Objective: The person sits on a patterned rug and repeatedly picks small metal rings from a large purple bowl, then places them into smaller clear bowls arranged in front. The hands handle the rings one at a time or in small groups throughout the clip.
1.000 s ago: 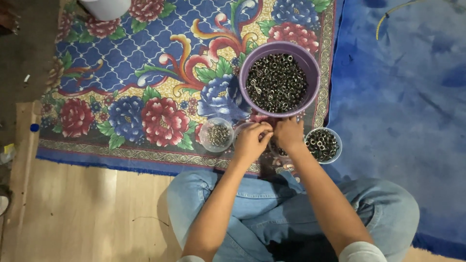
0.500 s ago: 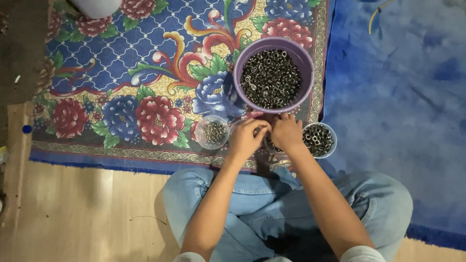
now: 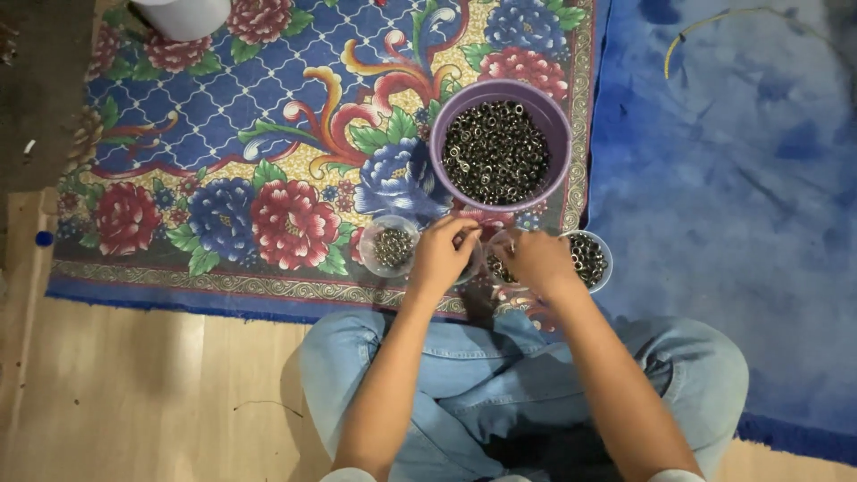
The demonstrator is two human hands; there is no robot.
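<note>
A purple bowl (image 3: 555, 125) heaped with several small dark metal rings stands on the flowered rug. Just in front of it my left hand (image 3: 442, 253) and my right hand (image 3: 533, 259) meet, fingers pinched together over a small clear container (image 3: 493, 265) between them. What the fingertips pinch is too small to make out. A clear cup (image 3: 391, 246) with a few rings sits left of my left hand. Another small cup (image 3: 591, 259) with rings sits right of my right hand.
I sit cross-legged in blue jeans (image 3: 464, 375) on a wooden floor (image 3: 134, 384). The flowered rug (image 3: 223, 152) lies ahead, a blue carpet (image 3: 732, 205) to the right. A white container (image 3: 183, 13) stands at the rug's far edge. A yellow cord (image 3: 714, 22) lies on the carpet.
The hands stay together at the same spot in front of the purple bowl; only the fingers shift slightly. The view has drifted a little.
</note>
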